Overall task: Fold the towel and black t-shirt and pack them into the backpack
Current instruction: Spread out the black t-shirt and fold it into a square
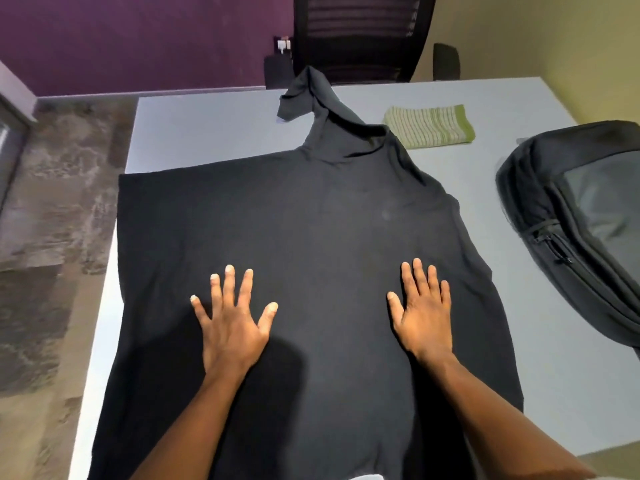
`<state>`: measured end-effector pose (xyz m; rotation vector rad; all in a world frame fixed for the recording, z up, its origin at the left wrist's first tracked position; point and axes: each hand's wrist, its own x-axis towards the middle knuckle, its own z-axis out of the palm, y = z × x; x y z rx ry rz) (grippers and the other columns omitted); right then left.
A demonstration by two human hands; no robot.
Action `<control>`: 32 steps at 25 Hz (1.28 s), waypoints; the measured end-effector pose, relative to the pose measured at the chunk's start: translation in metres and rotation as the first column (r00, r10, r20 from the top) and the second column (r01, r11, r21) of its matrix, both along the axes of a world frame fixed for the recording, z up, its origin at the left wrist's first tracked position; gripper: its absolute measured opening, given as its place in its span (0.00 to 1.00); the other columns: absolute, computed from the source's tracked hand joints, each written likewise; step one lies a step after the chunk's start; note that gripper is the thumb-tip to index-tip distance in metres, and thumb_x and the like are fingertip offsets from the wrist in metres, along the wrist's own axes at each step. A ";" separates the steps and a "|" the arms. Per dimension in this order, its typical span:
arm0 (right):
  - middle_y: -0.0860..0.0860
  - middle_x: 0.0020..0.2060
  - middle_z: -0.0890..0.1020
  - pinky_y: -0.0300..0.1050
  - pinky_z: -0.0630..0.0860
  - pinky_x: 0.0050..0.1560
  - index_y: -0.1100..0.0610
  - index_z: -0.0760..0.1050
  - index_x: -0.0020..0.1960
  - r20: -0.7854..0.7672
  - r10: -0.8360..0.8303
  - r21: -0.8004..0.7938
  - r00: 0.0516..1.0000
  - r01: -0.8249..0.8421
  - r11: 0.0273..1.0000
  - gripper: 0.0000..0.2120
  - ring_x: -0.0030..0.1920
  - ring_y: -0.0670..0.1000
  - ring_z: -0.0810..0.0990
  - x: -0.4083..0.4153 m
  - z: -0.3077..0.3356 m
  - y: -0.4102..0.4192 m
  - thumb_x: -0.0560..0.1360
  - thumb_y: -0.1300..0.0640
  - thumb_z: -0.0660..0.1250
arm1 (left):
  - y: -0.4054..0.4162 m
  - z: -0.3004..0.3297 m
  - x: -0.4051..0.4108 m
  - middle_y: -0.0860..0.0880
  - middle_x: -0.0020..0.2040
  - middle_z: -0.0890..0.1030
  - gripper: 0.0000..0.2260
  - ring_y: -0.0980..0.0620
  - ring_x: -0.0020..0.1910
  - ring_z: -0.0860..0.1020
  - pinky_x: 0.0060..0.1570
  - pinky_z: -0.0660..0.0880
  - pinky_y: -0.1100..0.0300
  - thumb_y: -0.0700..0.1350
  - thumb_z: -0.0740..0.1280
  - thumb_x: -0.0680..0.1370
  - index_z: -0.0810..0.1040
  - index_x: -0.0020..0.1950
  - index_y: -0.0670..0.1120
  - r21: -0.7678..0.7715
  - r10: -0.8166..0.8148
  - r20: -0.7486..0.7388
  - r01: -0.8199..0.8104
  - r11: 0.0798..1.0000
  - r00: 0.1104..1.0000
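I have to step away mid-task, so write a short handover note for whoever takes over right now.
Left hand and right hand: both flat, fingers straight, pressing the black t-shirt.
T-shirt: spread on the table, far end bunched up, not yet folded.
Towel: already folded, at the far side of the table.
Backpack: lying open at the right.
Left: fold the t-shirt, pack both.

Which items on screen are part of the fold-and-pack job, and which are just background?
Part of the job:
- black t-shirt, spread on the table, left hand and right hand pressing flat on it
- towel, green striped, already folded, far side
- backpack, lying open at right

Just there:
- table
- office chair behind it
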<state>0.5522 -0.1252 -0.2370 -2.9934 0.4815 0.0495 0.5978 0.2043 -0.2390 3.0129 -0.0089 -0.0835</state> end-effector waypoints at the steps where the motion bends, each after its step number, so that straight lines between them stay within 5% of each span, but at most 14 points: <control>1: 0.50 0.81 0.52 0.57 0.47 0.80 0.51 0.52 0.82 0.000 0.003 -0.002 1.000 -0.003 1.000 0.32 0.81 0.55 0.48 -0.001 0.000 0.001 0.82 0.38 0.44 | 0.001 0.000 0.000 0.46 0.82 0.54 0.36 0.42 0.81 0.50 0.74 0.51 0.30 0.68 0.48 0.78 0.57 0.81 0.50 -0.003 -0.004 0.001 0.004 1.000 1.000; 6: 0.52 0.78 0.64 0.56 0.52 0.78 0.53 0.63 0.78 0.056 -0.020 0.070 0.998 0.016 0.997 0.30 0.79 0.57 0.58 0.000 0.008 -0.001 0.81 0.40 0.50 | -0.006 0.013 0.005 0.45 0.80 0.58 0.32 0.42 0.80 0.55 0.72 0.53 0.30 0.64 0.56 0.79 0.62 0.79 0.48 -0.105 0.060 0.029 -0.057 0.993 0.998; 9: 0.53 0.63 0.77 0.55 0.66 0.65 0.55 0.74 0.65 0.241 -0.047 0.174 0.969 0.005 0.985 0.20 0.63 0.58 0.73 0.036 0.026 -0.003 0.79 0.46 0.56 | -0.002 0.025 0.065 0.42 0.78 0.64 0.26 0.40 0.77 0.61 0.72 0.56 0.32 0.53 0.67 0.79 0.67 0.75 0.45 -0.212 0.147 0.145 -0.114 0.971 0.978; 13: 0.55 0.56 0.78 0.54 0.71 0.57 0.58 0.75 0.59 0.362 0.149 0.247 0.920 -0.249 0.936 0.13 0.55 0.60 0.75 0.176 0.050 -0.004 0.75 0.58 0.62 | 0.028 0.035 0.183 0.40 0.73 0.68 0.23 0.39 0.72 0.67 0.69 0.63 0.35 0.52 0.65 0.80 0.70 0.72 0.43 -0.228 0.154 0.110 -0.126 0.965 0.982; 18: 0.57 0.59 0.78 0.51 0.73 0.63 0.59 0.75 0.62 0.184 0.273 0.425 0.944 -0.327 0.844 0.14 0.61 0.59 0.76 0.363 0.058 0.000 0.78 0.57 0.62 | 0.052 0.037 0.268 0.39 0.71 0.69 0.24 0.37 0.69 0.68 0.68 0.65 0.36 0.56 0.60 0.82 0.69 0.74 0.44 -0.177 0.174 0.018 -0.168 0.970 0.985; 21: 0.58 0.64 0.76 0.56 0.71 0.63 0.57 0.73 0.66 0.034 0.280 0.309 0.959 -0.277 0.910 0.22 0.65 0.63 0.74 0.412 0.037 -0.013 0.77 0.46 0.60 | 0.058 0.024 0.274 0.43 0.75 0.64 0.27 0.42 0.76 0.60 0.72 0.52 0.30 0.60 0.59 0.81 0.65 0.76 0.48 -0.141 0.171 0.043 -0.164 0.976 0.984; 24: 0.59 0.73 0.69 0.60 0.63 0.70 0.55 0.65 0.76 0.047 0.228 0.194 0.972 -0.233 0.953 0.30 0.70 0.63 0.69 0.422 0.012 -0.034 0.80 0.41 0.57 | 0.067 0.008 0.269 0.48 0.82 0.51 0.31 0.48 0.81 0.46 0.73 0.40 0.31 0.65 0.52 0.81 0.55 0.81 0.52 -0.070 0.185 -0.005 -0.185 0.980 0.983; 32: 0.56 0.78 0.63 0.60 0.54 0.76 0.51 0.58 0.80 0.102 0.227 0.067 0.969 -0.235 0.970 0.30 0.74 0.61 0.64 0.421 0.001 -0.051 0.82 0.39 0.52 | 0.072 0.010 0.272 0.50 0.83 0.45 0.39 0.50 0.81 0.41 0.73 0.39 0.31 0.73 0.42 0.75 0.50 0.82 0.54 -0.019 0.119 -0.047 -0.120 0.993 0.992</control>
